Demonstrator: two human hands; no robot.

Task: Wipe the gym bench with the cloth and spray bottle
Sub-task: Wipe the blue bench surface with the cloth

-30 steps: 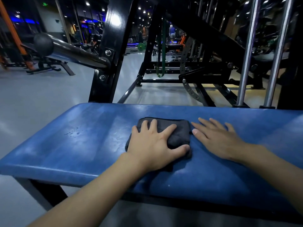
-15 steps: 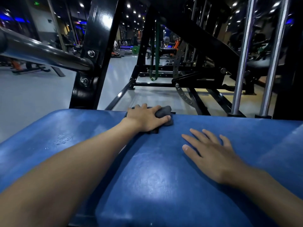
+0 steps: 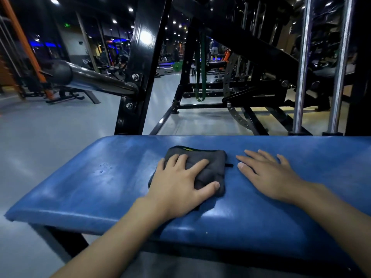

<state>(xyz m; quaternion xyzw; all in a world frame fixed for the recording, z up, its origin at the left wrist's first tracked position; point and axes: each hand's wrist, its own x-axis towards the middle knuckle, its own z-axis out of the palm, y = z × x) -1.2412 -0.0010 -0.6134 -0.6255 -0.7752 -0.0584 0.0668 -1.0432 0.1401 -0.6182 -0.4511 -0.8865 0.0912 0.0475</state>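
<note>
While left grip (image 3: 180, 185) presses cloth (image 3: 208, 157), splayed | right grip (image 3: 267, 177) flat on bench (image 3: 100, 187) | black frame (image 3: 138, 77) behind

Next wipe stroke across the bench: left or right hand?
Left. The left hand lies spread on the cloth, pressing it to the bench; the right hand rests flat beside it, off the cloth.

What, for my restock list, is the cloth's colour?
Dark grey; the cloth shows best in head view.
</note>
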